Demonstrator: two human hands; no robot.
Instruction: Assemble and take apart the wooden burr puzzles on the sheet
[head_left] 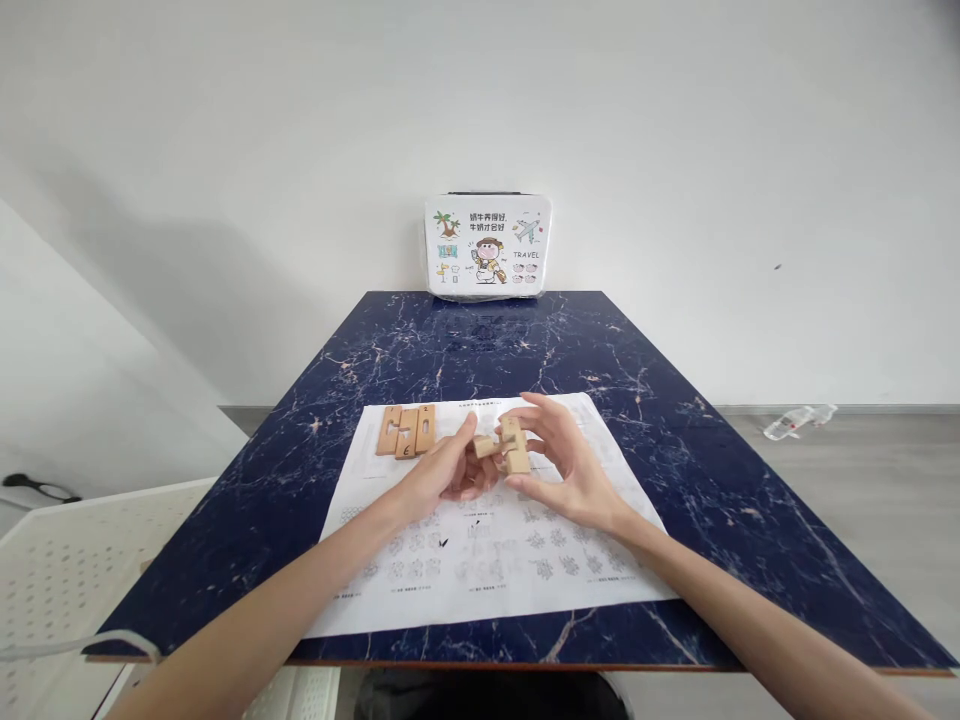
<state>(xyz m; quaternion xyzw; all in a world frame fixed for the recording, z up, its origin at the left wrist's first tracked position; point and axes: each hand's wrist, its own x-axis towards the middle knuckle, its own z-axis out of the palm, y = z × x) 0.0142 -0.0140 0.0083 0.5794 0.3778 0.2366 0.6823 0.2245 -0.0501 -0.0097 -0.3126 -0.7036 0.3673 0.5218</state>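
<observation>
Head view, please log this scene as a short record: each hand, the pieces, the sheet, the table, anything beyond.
Left hand: at a small wooden piece
Right hand: around a notched block
Contact: small piece's end is close to the block; whether they are joined, cannot tell
Flat pieces: wooden, side by side on the sheet's far left part
Sheet: white, printed with diagrams, under the hands
Table: dark blue, marble-patterned
Table's far end: white case with cartoon prints
Floor, right: clear bottle
</observation>
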